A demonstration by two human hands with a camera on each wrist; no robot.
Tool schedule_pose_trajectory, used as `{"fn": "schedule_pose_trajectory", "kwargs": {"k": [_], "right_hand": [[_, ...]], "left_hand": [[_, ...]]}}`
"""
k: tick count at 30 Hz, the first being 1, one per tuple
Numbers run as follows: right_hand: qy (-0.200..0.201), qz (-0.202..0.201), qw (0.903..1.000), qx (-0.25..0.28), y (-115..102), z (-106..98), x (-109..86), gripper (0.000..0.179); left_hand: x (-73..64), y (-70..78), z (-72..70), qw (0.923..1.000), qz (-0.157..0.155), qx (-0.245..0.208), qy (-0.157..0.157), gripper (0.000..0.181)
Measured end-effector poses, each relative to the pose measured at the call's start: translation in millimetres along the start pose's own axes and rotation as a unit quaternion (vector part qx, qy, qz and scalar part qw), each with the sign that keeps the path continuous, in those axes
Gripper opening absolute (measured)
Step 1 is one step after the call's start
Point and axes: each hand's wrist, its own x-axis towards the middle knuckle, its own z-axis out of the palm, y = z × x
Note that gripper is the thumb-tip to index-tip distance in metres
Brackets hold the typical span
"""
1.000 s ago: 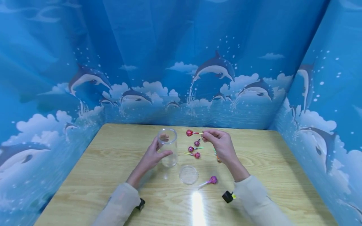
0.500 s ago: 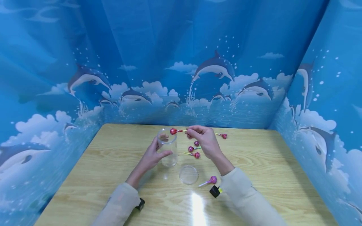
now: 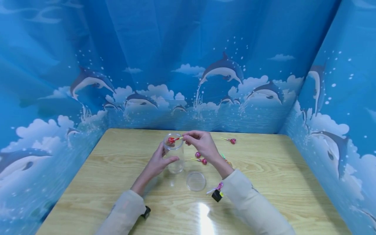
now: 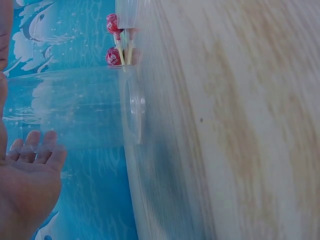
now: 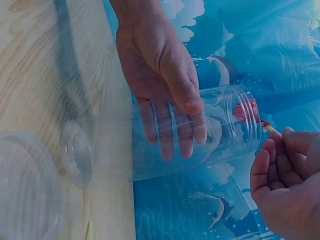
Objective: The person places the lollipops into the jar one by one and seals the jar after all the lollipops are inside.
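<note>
A tall clear plastic jar [image 3: 176,165] stands upright with its round mouth uncovered. My left hand [image 3: 156,164] holds it from the left, thumb on the near side and fingers behind, seen through the wall in the right wrist view. Between thumb and fingertips, my right hand [image 3: 202,143] pinches the yellow stick of a red-wrapped lollipop [image 3: 171,140]. The candy head is at the jar's mouth, just inside the rim in the right wrist view [image 5: 246,111]. No candy shows in the lower part of the jar.
A clear round lid [image 3: 195,181] lies in front of the jar. Red lollipops [image 3: 204,161] lie to its right, another [image 3: 233,141] farther back. A purple one [image 3: 219,186] and an orange one [image 3: 228,162] are partly covered by the right arm. Blue dolphin-print curtains surround the wooden table.
My right hand has carried the red lollipop leftward from over the other lollipops to the jar's mouth, its head now dipping inside the rim. My left hand and the jar stay put.
</note>
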Motion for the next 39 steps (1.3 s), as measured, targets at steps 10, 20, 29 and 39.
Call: {"fn": "schedule_pose_trajectory", "kwargs": {"k": [10,20,29,39], "right_hand": [[-0.048,-0.062,0.9950,-0.063,-1.3,7.0,4.5,0.024],[-0.039,-0.070,0.9935,-0.081,-3.3,-4.1,-0.1,0.025],[-0.029,-0.039,0.9943,-0.095,5.0,-46.7,-13.9,0.027],[0.019,0.009,0.9945,-0.103,19.4,-91.9,-27.8,0.032]], "left_hand": [[2.8,-5.2,1.2,0.9995,0.026,-0.014,-0.014,0.086],[4.9,-6.9,3.4,0.9983,0.053,-0.020,-0.007,0.080],[6.1,-6.2,2.7,0.9980,0.060,-0.019,-0.006,0.075],[4.3,-5.9,1.7,0.9990,0.042,-0.016,-0.002,0.077]]}}
